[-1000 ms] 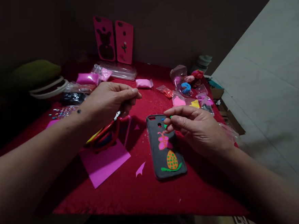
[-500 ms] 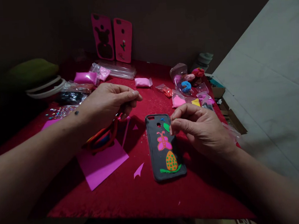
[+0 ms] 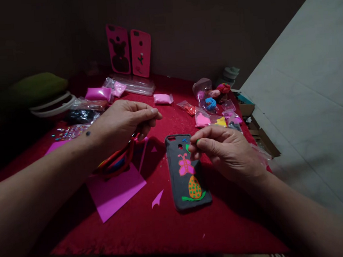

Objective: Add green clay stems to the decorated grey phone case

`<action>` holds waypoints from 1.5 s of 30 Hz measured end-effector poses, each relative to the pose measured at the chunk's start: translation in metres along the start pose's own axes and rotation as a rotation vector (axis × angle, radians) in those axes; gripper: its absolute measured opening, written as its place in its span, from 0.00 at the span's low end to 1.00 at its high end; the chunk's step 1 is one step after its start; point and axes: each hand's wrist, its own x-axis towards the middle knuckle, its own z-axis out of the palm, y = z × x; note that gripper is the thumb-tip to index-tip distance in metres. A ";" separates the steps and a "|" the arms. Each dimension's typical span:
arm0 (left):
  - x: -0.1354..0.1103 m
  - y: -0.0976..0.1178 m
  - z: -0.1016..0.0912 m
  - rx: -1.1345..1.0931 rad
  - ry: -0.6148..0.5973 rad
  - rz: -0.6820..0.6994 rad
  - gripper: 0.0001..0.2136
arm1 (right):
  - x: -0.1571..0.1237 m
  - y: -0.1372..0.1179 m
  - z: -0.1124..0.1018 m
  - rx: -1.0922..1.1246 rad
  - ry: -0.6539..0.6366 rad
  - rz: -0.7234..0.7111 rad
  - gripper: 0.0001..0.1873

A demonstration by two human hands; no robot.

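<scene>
My right hand [image 3: 224, 146] pinches a small bit of green clay [image 3: 198, 141] between thumb and fingers, over the right edge of a dark grey phone case [image 3: 175, 183]. A pink butterfly [image 3: 186, 165], an orange egg shape with green dots [image 3: 195, 187], a green leaf piece and a small blue cross decorate the case. My left hand [image 3: 132, 117] hangs above the cloth left of the case, fingertips pressed together; whatever they hold, if anything, cannot be made out. Beneath its wrist lie red-handled scissors [image 3: 126, 159], partly hidden, on a pink sheet [image 3: 117, 193].
Two decorated pink cases [image 3: 141, 54] lean on the back wall. Clay packets, including a pink one [image 3: 163, 99], lie across the red cloth [image 3: 132, 235]. Beads [image 3: 70, 131] sit at left, a blue clay lump [image 3: 210, 103] at right. A pink scrap [image 3: 158, 198] lies beside the case.
The green bit now shows between my right fingertips, where it was not visible before. The right hand has shifted slightly left over the case. My left hand keeps its pinch. The camera view has tilted a little.
</scene>
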 end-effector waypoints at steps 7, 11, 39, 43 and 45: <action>-0.003 0.001 -0.001 0.003 -0.008 -0.003 0.10 | 0.001 0.000 0.003 0.036 0.021 0.022 0.11; -0.002 0.001 -0.002 0.006 -0.020 0.000 0.11 | 0.001 0.000 0.002 0.028 0.022 0.024 0.11; -0.005 0.004 0.002 0.056 0.014 -0.009 0.12 | -0.001 -0.004 -0.002 0.000 0.005 0.007 0.01; -0.007 0.004 0.001 0.053 0.011 -0.031 0.11 | -0.002 -0.003 -0.004 -0.029 0.005 -0.002 0.02; -0.007 0.003 0.000 0.051 0.009 -0.037 0.10 | -0.001 -0.003 -0.004 -0.039 0.011 -0.003 0.03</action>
